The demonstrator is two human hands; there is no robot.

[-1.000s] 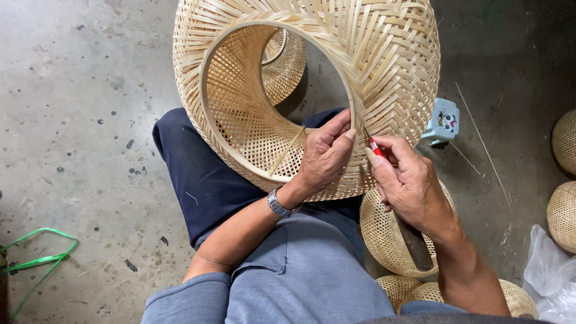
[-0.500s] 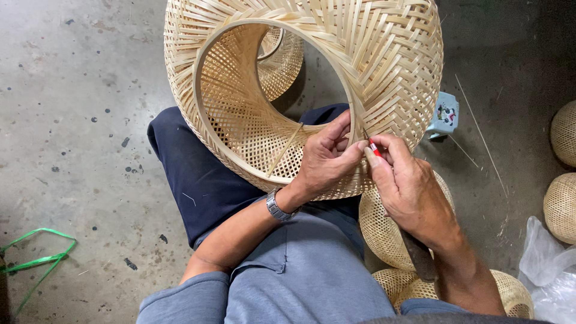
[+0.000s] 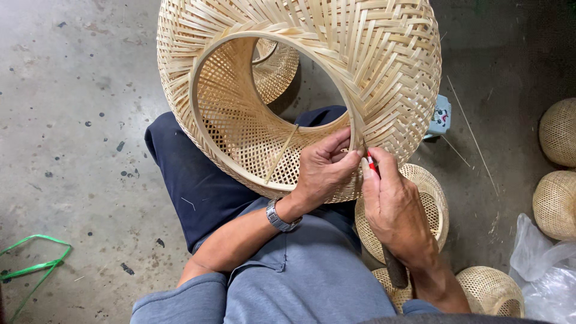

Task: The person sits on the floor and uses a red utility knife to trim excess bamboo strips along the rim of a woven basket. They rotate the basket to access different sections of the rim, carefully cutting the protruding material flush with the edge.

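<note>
Woven bamboo lampshade (image 3: 336, 78) rests tilted on the lap so its rim faces up, left hand (image 3: 321, 171) pinching that rim steady, right hand (image 3: 396, 210) closed around a red-tipped tool (image 3: 371, 163).

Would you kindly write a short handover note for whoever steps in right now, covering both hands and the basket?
Left hand: fingers pinch the basket at its lower rim, steadying it on the lap.
Right hand: grips a red-tipped tool, its tip at the rim beside the left fingers; a dark handle shows below the wrist.
Basket: large woven bamboo shell, opening towards the camera, one loose strip slanting inside.
Done: the body looks fully woven.
Left: the rim at the tool tip seems in progress; how much remains is unclear.
Nearby: smaller baskets on the floor to the right.
</note>
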